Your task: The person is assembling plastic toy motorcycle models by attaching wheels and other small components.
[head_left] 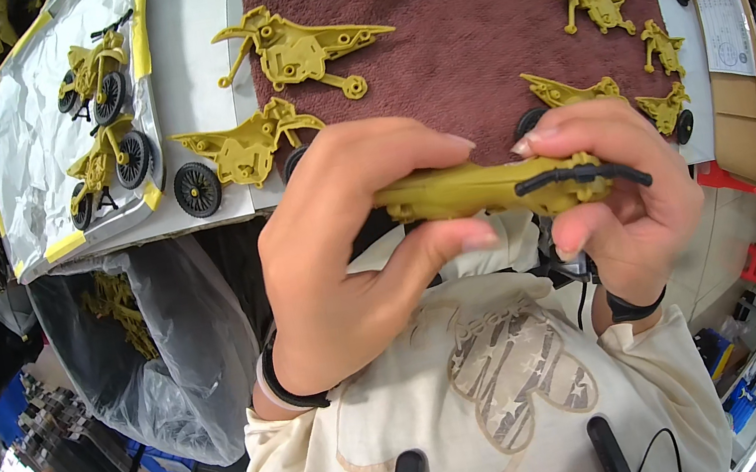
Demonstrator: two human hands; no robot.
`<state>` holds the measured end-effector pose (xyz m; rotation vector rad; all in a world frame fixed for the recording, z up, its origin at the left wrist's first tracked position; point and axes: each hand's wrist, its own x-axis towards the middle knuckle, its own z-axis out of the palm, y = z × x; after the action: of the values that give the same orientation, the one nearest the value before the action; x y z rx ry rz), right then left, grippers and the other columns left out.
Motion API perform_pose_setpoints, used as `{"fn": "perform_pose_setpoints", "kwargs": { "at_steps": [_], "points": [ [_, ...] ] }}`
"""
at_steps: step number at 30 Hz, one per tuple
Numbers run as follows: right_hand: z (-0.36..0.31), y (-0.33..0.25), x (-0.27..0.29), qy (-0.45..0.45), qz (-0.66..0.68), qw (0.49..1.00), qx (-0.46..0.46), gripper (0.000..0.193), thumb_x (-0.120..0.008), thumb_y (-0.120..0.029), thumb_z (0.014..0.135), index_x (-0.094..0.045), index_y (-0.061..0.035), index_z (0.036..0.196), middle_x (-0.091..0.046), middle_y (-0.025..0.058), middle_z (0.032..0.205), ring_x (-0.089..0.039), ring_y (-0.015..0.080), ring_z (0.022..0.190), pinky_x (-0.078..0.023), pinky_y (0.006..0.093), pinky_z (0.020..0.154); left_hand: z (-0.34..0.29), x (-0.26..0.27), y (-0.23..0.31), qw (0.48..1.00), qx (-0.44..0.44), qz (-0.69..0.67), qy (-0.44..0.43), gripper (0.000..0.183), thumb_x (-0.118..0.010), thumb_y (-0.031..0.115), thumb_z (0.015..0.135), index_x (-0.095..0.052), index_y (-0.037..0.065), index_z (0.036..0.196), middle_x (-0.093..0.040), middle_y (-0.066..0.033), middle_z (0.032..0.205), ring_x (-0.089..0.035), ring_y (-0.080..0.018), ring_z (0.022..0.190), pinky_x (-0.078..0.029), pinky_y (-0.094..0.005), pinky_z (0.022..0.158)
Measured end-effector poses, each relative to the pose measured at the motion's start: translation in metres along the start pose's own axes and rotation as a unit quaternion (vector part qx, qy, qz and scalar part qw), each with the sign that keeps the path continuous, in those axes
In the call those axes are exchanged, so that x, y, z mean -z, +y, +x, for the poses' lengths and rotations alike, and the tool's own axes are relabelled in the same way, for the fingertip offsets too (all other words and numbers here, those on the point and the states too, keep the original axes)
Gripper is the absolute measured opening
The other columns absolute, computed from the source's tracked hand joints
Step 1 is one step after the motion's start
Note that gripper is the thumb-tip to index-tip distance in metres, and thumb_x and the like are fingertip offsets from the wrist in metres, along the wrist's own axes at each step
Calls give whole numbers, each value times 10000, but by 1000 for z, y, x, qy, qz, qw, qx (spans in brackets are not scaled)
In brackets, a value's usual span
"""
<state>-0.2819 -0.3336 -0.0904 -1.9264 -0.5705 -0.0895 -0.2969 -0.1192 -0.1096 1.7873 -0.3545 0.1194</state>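
Between my two hands is a mustard-yellow toy motorcycle body (471,191), seen from above, with a black handlebar (580,175) across its right end. My left hand (347,231) pinches the left part between thumb and fingers. My right hand (628,192) grips the handlebar end, thumb below and fingers above. On the maroon cloth just beyond lie loose yellow body halves (290,54). Another yellow half (241,149) lies beside a black wheel (198,189), left of my left hand. A second wheel (530,122) shows partly behind my right fingers.
Two assembled toy motorcycles (108,167) stand on a white tray with yellow-taped edges (25,126) at left. Smaller yellow halves (598,3) lie on the maroon cloth (450,11) at right. A plastic-lined bin (180,372) stands below the table's left side; a cardboard box (734,102) is at right.
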Motion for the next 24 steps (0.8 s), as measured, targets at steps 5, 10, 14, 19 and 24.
{"fn": "perform_pose_setpoints", "kwargs": {
  "at_steps": [5,10,14,19,24],
  "points": [
    [3,-3,3,19,30,999,12,505,-832,-306,697,-676,29,1042,-674,139,971,-663,227,849,-512,288,732,-4,-3,1,970,83,-223,38,517,-839,240,741,-598,-70,1078,-621,-179,1041,-644,-265,979,-521,-347,831],
    [1,4,-3,-13,47,999,-14,422,-830,-218,725,-675,4,1049,-658,131,958,-653,209,812,-513,283,706,-10,-14,-6,977,28,-196,79,352,-801,80,764,-627,-49,1041,-664,-178,1046,-642,-216,958,-496,-298,837],
    [0,-1,-7,13,43,999,-23,359,-825,-154,731,-677,5,1017,-656,111,903,-643,190,779,-498,273,667,-12,-18,-8,977,22,-186,99,344,-801,103,770,-627,-45,1027,-673,-169,1013,-638,-201,926,-491,-283,807],
    [3,4,-4,-3,79,996,-43,353,-830,-95,712,-681,3,1016,-661,102,899,-640,181,792,-489,272,695,-8,-11,-6,977,50,-190,79,319,-791,101,786,-629,-36,1024,-684,-154,979,-634,-176,898,-483,-267,789],
    [4,14,0,-65,249,954,-153,367,-788,-1,751,-652,10,1091,-658,76,1022,-615,144,980,-473,269,871,-3,-6,1,979,59,-191,46,388,-793,111,788,-608,-34,1096,-652,-156,1077,-634,-188,936,-484,-282,829]
  ]
}}
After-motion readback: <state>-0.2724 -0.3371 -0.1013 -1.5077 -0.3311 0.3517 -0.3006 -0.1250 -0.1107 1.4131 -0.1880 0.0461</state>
